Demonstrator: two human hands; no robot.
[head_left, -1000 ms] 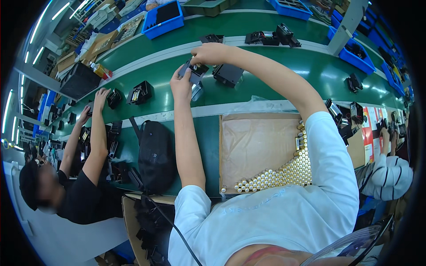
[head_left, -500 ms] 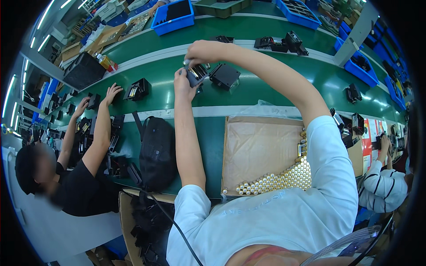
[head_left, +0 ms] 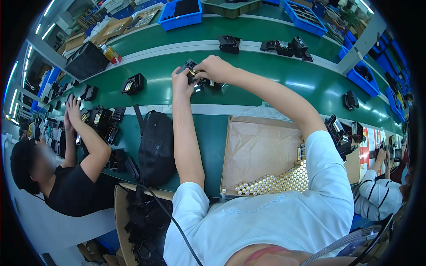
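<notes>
Above the green bench, my left hand (head_left: 181, 82) is closed round a black plastic battery case (head_left: 190, 64), holding it tilted. My right hand (head_left: 215, 69) reaches across from the right, its thumb and fingers pinched on a gold-coloured battery (head_left: 192, 77) at the case's open side. My fingers partly hide the battery and the compartment. Just beyond and below my right fingers, another black case (head_left: 214, 84) lies on the bench, partly covered by the hand. Many gold-ended batteries (head_left: 270, 182) stand packed in a shallow cardboard tray (head_left: 262, 139) close to my body.
A black bag (head_left: 156, 148) lies left of my left forearm. Black cases (head_left: 133, 84) sit along the green belt (head_left: 155, 80), others on the far ledge. An open carton (head_left: 122, 217) of black parts stands at lower left. A co-worker (head_left: 66, 177) works at the left.
My right hand has come down and right over the case, with its fingers now at the compartment. The case has turned in my left hand. The co-worker's hands at left have come together.
</notes>
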